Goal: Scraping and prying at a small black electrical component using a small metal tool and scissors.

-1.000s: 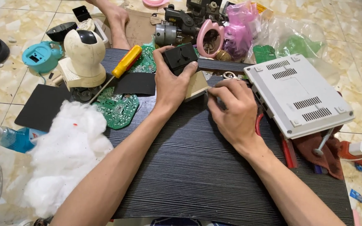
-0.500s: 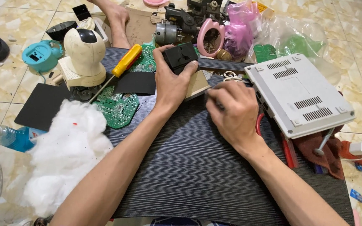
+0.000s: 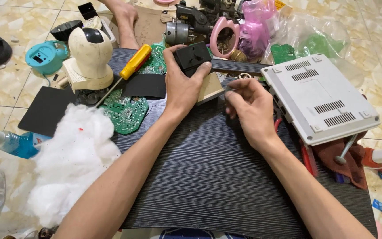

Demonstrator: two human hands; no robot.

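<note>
My left hand (image 3: 183, 86) grips a small black box-shaped part (image 3: 192, 57) at the far side of a dark ribbed board (image 3: 208, 177). My right hand (image 3: 249, 110) is just right of it, fingers curled and pinched on a small dark piece that I cannot make out. A tan wooden block (image 3: 212, 86) lies between the two hands. A white vented device case (image 3: 318, 97) sits upside down right beside my right hand.
A yellow-handled screwdriver (image 3: 131, 66), green circuit boards (image 3: 127, 113), a cream dome camera (image 3: 89, 57) and white stuffing (image 3: 71, 159) lie left. Red-handled pliers (image 3: 308, 157), a brown cloth (image 3: 345, 161) and a cluttered pile of parts (image 3: 226, 26) lie right and far. Another person's foot (image 3: 124, 17) rests far left.
My right hand has shifted slightly left and closer toward the left hand. The left hand keeps its grip on the black part.
</note>
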